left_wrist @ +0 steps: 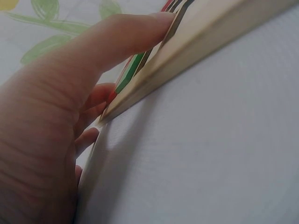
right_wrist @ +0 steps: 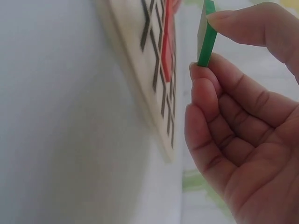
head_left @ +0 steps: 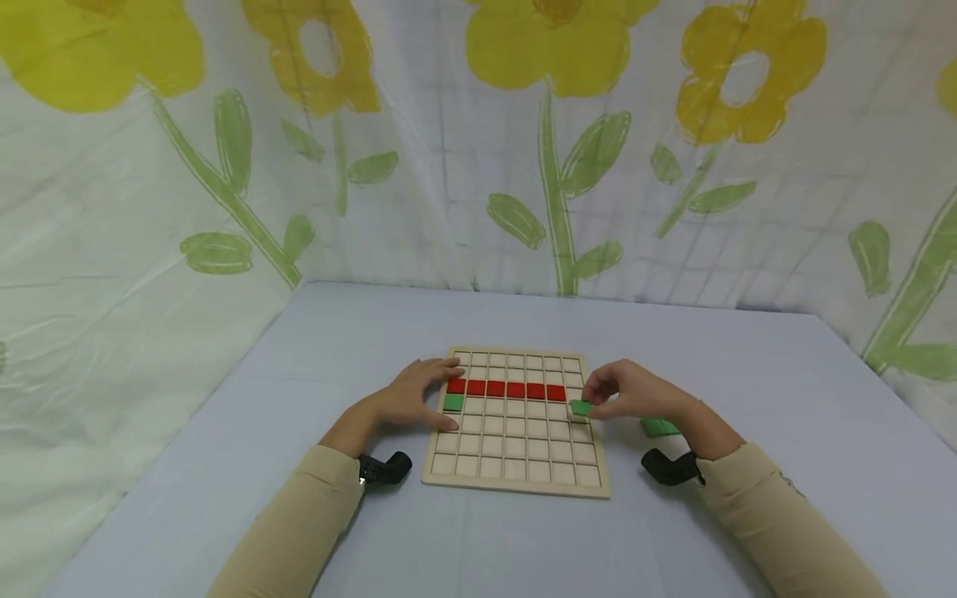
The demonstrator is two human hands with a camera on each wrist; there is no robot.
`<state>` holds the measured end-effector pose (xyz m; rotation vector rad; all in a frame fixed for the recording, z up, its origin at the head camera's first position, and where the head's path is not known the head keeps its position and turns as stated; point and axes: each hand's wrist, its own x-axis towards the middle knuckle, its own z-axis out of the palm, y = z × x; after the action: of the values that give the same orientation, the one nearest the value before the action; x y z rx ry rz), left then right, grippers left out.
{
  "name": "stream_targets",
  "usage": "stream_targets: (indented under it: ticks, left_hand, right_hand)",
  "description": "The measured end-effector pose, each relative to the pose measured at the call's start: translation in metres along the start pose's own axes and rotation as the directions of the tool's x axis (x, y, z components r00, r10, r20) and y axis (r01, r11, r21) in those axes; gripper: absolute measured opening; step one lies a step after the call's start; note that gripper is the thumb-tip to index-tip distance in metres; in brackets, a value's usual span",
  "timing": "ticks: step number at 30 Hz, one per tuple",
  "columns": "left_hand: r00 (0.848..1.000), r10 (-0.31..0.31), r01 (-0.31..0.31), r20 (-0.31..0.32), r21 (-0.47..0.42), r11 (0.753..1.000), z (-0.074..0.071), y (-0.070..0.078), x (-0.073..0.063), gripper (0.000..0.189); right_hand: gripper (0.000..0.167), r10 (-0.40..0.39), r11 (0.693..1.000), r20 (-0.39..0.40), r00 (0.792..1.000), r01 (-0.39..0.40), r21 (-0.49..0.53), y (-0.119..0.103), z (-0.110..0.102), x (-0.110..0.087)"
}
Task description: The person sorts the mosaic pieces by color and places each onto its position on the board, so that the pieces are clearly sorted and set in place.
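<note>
While a green tile (head_left: pixel 580 408) sits pinched between thumb and fingertips of the right hand (head_left: pixel 631 390), over the board's (head_left: pixel 516 486) edge, six red tiles (head_left: pixel 516 389) and one green square (head_left: pixel 453 403) lie placed leftward of those fingers; most cells look unfilled. The left hand (head_left: pixel 409 394), thumb and fingers spread, touches the opposite edge. Spare green pieces (head_left: pixel 658 428), perhaps stacked, lie behind the pinching fingers.

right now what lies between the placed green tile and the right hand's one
In the head view, only empty board cells lie between the placed green tile and the green tile in the right hand.
</note>
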<state>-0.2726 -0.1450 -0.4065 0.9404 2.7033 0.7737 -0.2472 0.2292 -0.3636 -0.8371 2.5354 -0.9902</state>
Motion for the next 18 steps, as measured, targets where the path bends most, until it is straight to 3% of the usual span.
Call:
stream_targets:
  ticks: [18]
  left_hand:
    - [1.0, -0.005, 0.005, 0.003, 0.005, 1.0, 0.0, 0.001, 0.0, 0.085]
  right_hand:
    - [0.017, -0.032, 0.998, -0.019, 0.999, 0.033, 0.054, -0.024, 0.015, 0.046]
